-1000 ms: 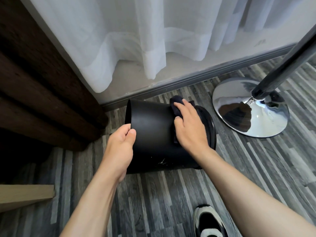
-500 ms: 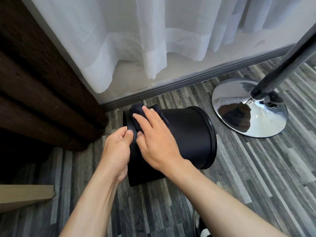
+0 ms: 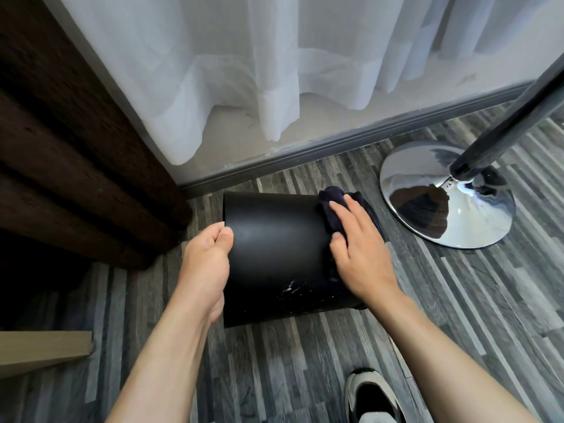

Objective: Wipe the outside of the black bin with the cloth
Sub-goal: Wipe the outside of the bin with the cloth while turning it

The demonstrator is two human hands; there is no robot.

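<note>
— "While tipped sideways on the floor point(image 3: 305, 361), seems a light, stiff, slick bin point(image 3: 274, 254) — rolls easily?"
— "Probably. Pinched at the base edge by left hand point(image 3: 204, 264); rubbed near the rim with cloth point(image 3: 331, 215) under straight-fingered right hand point(image 3: 360, 251)."

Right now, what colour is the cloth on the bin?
Cloth: dark navy, nearly black; head view, under the right hand.

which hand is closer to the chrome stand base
Right. The right hand presses the cloth on the bin end beside the chrome base; the left hand grips the opposite end.
</note>
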